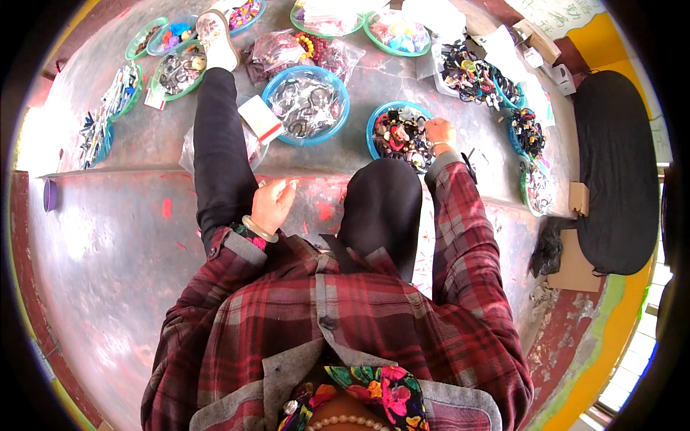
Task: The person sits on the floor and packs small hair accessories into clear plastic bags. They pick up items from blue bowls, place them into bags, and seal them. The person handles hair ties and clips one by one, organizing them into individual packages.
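My right hand (440, 132) is closed at the right rim of a blue round basket (369, 136). That basket is full of small black, red and cream pieces (402, 135) that look like hair ties. What the right fingers hold, if anything, is hidden. Above my left thigh, my left hand (272, 206) is closed too, its fingers curled and a pale bangle (259, 230) on the wrist. Anything in its fingers is too small to make out. Ahead of it stands a larger blue basket (269, 92) with plastic-wrapped dark loops (307, 108).
Several baskets stand around, including a green one (399, 52) with pastel pieces and another green one (181, 95) by my outstretched shoe (215, 39). A white card box (260, 120) lies beside my left leg. At right are a black padded board (618, 172) and a cardboard piece (578, 266).
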Motion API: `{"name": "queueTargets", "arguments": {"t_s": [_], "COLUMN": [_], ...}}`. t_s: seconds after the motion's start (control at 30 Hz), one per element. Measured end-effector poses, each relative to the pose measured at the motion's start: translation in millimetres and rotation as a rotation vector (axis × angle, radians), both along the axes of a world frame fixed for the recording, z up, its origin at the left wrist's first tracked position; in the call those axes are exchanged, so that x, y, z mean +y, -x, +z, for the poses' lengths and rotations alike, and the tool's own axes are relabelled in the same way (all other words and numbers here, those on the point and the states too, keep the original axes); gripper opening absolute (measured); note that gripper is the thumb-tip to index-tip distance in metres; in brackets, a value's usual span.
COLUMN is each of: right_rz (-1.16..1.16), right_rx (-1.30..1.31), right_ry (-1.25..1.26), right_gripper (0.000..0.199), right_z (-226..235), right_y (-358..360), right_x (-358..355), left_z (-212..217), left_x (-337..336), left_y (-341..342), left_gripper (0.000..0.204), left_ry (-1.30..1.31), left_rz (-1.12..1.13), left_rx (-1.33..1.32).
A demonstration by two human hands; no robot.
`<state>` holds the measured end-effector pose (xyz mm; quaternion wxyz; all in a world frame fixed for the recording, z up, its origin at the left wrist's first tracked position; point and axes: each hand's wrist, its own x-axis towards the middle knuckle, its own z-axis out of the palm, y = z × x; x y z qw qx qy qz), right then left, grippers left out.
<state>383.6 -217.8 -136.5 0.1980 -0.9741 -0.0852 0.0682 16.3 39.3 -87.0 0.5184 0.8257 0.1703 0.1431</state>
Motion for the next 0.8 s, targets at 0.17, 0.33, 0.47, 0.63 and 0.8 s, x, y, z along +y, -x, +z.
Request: {"name": "queueTargets", "arguments": {"t_s": [0.17, 0.33, 0.47, 0.63, 0.8], "right_rz": [0.077, 0.108, 0.108, -0.006, -0.146], "right_rx": [-0.058, -0.043, 0.046, 0.236, 0.482], "right_ry": [-0.252, -0.439, -0.482, -0.656, -1.136], "right_gripper": [0.020, 0.017, 0.016, 0.015, 0.009], "right_z": [40, 64, 82, 68, 59], "right_y": [27, 43, 55, 60, 63], "right_x": [-9, -10, -12, -16, -33], "left_z": [-7, -3, 3, 8, 3], "left_x": [-2, -5, -8, -12, -11], "left_y": [2, 4, 9, 13, 15], "left_gripper": [0.017, 0.019, 0.020, 0.020, 0.021], "left_ry": [-0.079, -0.076, -0.079, -0.096, -0.091], "left_rz": [-0.017, -0.013, -0.034, -0.036, -0.028], "left_rx": [-0.036, -0.068, -0.025, -0.046, -0.073]}}
